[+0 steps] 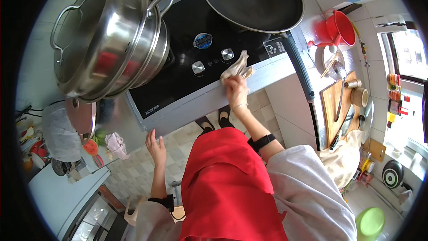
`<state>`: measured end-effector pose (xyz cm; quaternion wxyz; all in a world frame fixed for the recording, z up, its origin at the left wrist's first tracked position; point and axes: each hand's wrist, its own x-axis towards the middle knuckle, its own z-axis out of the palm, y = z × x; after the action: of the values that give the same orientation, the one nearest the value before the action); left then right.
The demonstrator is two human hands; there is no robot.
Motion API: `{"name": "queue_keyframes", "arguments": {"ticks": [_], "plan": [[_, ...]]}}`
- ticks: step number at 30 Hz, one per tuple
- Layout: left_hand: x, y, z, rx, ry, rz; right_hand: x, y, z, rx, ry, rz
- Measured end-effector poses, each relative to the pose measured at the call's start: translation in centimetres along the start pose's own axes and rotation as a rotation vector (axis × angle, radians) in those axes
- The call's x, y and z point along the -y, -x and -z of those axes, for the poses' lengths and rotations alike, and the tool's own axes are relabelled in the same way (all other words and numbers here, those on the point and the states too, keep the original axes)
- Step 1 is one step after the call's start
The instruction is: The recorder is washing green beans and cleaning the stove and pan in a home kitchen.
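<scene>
My right hand (236,90) grips a crumpled, pale cloth (239,67) at the front edge of a black glass gas hob (180,83). The cloth's upper end lies over the glass, just right of two silver control knobs (198,68). Nothing is in my left hand (156,147); its fingers are apart near the front edge of the counter (133,137). A tall stainless-steel steamer pot (133,50) with a glass lid stands on the hob's left side. On the right side sits a dark wok (254,0), its long handle (299,67) reaching past the counter's front edge.
Right of the hob are a red plastic dipper (344,28), a wooden cutting board (327,107), a kitchen knife (344,125) and a ladle (340,73). To the left lie a pink cloth (115,144) and a cut watermelon piece (90,147). A green basin (370,223) is at lower right.
</scene>
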<state>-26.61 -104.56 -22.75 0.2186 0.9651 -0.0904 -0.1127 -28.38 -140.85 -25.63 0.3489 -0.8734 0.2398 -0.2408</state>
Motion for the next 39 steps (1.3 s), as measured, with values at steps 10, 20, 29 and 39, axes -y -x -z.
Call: {"name": "queue_keyframes", "arguments": {"ticks": [10,20,29,39], "plan": [[0.5,0.2,0.7,-0.123,0.050,0.053,4.4,1.3,2.2,0.111,-0.399,-0.331],[5.3,9.2,2.4,-0.225,0.088,0.281,5.2,4.7,-3.8,0.404,-0.036,0.114],[10.4,15.9,11.2,0.019,1.391,0.656,26.1,17.9,-9.8,1.558,-0.961,-0.819],[24.3,26.2,22.4,-0.495,1.581,0.510,45.4,33.4,-16.7,1.751,-0.683,-0.526]]}}
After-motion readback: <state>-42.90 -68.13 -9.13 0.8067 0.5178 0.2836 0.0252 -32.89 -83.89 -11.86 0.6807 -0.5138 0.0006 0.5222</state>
